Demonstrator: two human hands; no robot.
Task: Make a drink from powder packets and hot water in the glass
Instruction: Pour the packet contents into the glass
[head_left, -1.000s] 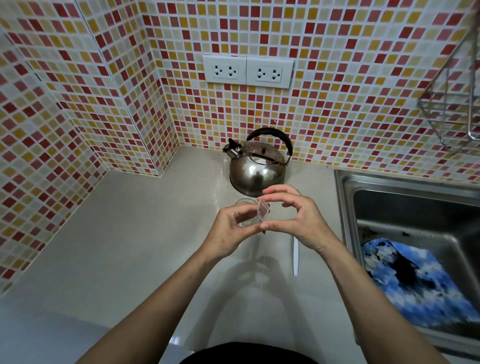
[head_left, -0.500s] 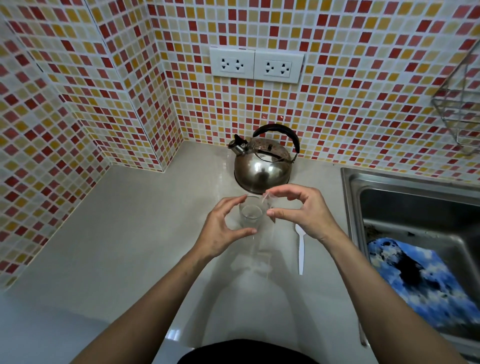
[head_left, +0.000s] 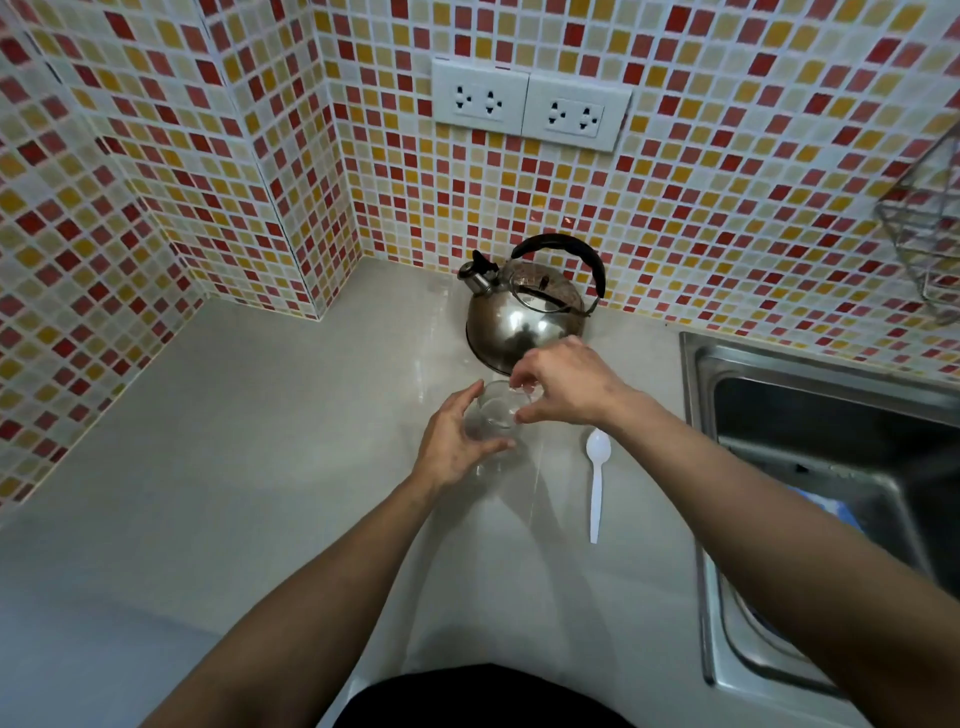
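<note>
Lowered now, my right hand (head_left: 566, 384) pinches the packet over the fragile, slippery glass (head_left: 496, 415); left hand (head_left: 452, 447) grips its side.

A clear glass (head_left: 496, 413) stands upright on the grey counter (head_left: 260, 441), just in front of the steel kettle (head_left: 524, 317). A small clear packet (head_left: 522, 389), hard to make out, sits over its rim.

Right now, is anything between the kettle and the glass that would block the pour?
Yes. The right hand hovers over the glass rim, directly in front of the kettle. The left hand grips the glass's near side.
</note>
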